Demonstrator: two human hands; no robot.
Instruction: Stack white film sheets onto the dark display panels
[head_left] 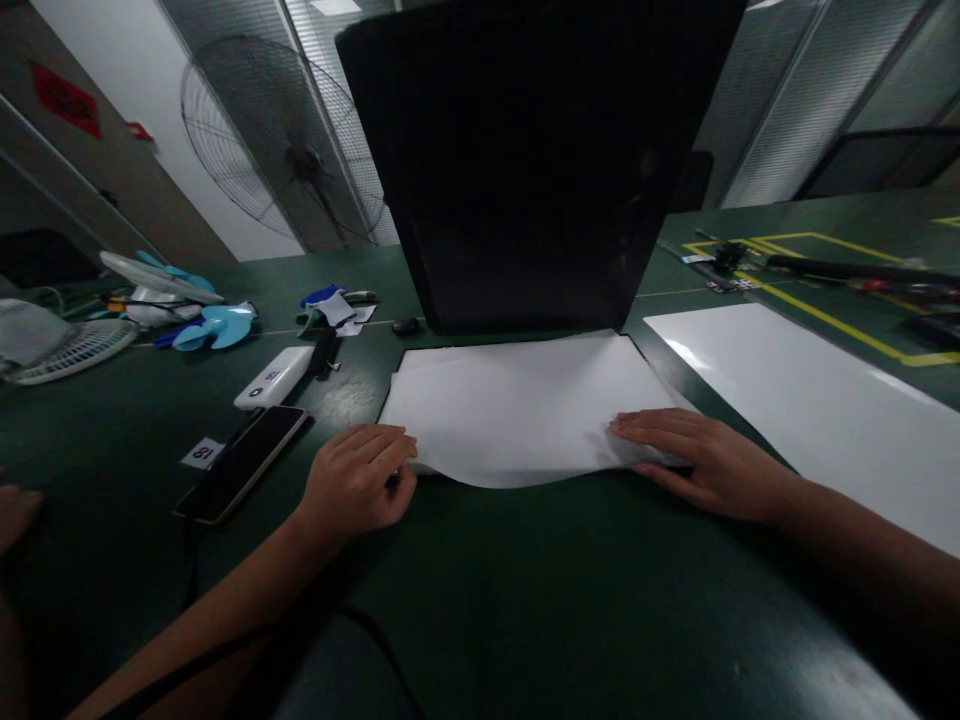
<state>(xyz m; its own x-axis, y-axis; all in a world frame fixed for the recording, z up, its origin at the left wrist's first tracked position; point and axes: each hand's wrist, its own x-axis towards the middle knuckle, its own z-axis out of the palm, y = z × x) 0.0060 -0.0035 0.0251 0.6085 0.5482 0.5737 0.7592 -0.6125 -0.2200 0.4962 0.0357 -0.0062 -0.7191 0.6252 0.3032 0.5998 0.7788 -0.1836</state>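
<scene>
A white sheet of paper [517, 410] lies over a thin dark base, whose edge shows around it. Its near edge bows up between my hands. My left hand [360, 475] is curled at the near left corner, with that corner between thumb and fingers. At the near right corner, my right hand [694, 458] lays its fingers over the paper, with the thumb under the near edge. Behind the paper stands a large black panel [540, 170], leaning back like a raised lid or screen. What lies beneath the sheet is hidden.
Left on the green table [510, 600] are a phone [244, 465], a white power bank [274, 378] and small fan parts [217, 325]. A glossy white sheet [810, 400] lies right. A black cable [375, 640] crosses near my left arm. Another person's hand [16, 515] shows far left.
</scene>
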